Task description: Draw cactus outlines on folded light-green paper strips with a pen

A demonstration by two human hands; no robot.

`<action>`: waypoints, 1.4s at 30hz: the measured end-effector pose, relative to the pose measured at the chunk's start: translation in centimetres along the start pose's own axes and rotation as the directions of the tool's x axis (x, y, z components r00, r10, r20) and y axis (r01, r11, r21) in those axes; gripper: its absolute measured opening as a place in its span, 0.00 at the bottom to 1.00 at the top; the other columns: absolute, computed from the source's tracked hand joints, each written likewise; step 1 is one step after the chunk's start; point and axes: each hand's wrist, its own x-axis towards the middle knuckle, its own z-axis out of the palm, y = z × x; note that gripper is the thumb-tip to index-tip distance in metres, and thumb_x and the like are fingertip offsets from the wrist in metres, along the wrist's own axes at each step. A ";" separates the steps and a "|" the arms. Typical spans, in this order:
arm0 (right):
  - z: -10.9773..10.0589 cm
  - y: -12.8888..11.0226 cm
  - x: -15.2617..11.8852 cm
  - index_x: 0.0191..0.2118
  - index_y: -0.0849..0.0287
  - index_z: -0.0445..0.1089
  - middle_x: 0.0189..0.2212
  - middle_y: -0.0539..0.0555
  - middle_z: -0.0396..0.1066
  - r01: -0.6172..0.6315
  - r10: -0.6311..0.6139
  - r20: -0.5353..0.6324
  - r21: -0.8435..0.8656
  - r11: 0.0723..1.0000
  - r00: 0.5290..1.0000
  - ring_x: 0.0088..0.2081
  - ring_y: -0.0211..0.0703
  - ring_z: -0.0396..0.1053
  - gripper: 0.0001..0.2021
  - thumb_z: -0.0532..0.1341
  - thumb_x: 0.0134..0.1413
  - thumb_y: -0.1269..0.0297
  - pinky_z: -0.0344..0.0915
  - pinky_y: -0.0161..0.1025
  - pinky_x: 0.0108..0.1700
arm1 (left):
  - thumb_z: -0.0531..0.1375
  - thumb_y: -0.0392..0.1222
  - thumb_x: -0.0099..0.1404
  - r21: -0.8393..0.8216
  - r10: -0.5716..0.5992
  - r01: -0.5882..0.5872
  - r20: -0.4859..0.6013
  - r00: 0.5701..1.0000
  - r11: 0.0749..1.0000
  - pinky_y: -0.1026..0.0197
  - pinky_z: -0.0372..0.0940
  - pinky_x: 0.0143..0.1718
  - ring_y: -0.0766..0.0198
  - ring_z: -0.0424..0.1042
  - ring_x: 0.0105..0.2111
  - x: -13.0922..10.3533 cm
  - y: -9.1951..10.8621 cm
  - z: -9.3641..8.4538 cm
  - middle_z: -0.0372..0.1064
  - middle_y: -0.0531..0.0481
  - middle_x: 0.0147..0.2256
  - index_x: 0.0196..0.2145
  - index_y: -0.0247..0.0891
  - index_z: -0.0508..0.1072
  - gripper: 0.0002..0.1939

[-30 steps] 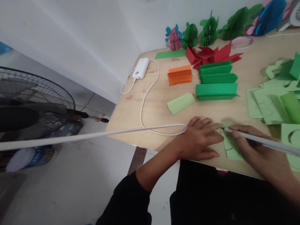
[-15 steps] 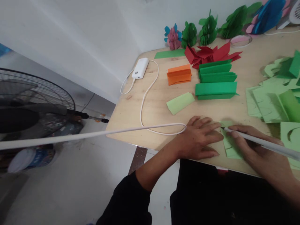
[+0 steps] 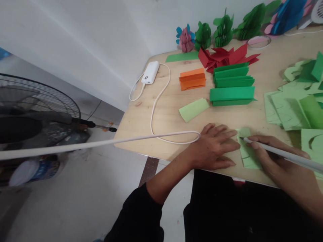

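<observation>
A pale green paper piece with dark curved lines lies near the table's front edge. My left hand rests flat with its fingers spread, fingertips at the paper's left edge. In my right hand is a white pen, its dark tip on the paper's upper part. The right hand covers some of the sheet. Beyond the left hand lies a folded light green paper. Folded green papers and a folded orange paper sit farther back.
Light green sheets are heaped at right. Red folded paper and a tape roll lie behind. Paper figures line the wall. From a white power bank, a cable loops by my left wrist. A fan stands left.
The pen tip has shifted slightly right and down on the pale green paper, away from the left fingertips. My left hand stays in place.
</observation>
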 end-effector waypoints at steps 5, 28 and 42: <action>-0.2 0.1 -0.4 0.40 0.48 0.79 0.38 0.50 0.83 0.010 -0.010 -0.008 -0.009 1.000 1.000 0.39 0.47 0.82 0.16 0.59 0.63 0.45 0.77 0.40 0.38 | 0.57 0.62 0.74 0.000 0.000 0.000 -0.010 1.000 1.000 0.39 0.51 0.69 0.43 0.58 0.68 0.0 0.0 0.1 0.64 0.44 0.68 0.60 0.44 0.76 0.27; -1.0 -0.1 -1.2 0.40 0.46 0.79 0.36 0.50 0.83 -0.060 0.060 0.006 0.002 0.998 0.998 0.37 0.48 0.81 0.17 0.59 0.61 0.43 0.76 0.43 0.39 | 0.57 0.63 0.73 -0.036 -0.014 0.014 -0.004 1.000 0.999 0.40 0.51 0.69 0.44 0.57 0.69 0.0 -0.1 0.3 0.64 0.43 0.68 0.61 0.44 0.76 0.28; -1.2 -0.3 -1.6 0.48 0.48 0.77 0.42 0.51 0.83 0.166 -0.166 0.032 0.025 0.986 0.986 0.43 0.45 0.81 0.12 0.58 0.66 0.56 0.77 0.39 0.44 | 0.55 0.64 0.74 0.000 -0.012 0.012 0.008 1.000 1.000 0.41 0.51 0.69 0.45 0.57 0.69 0.1 -0.1 0.1 0.63 0.44 0.69 0.61 0.45 0.76 0.29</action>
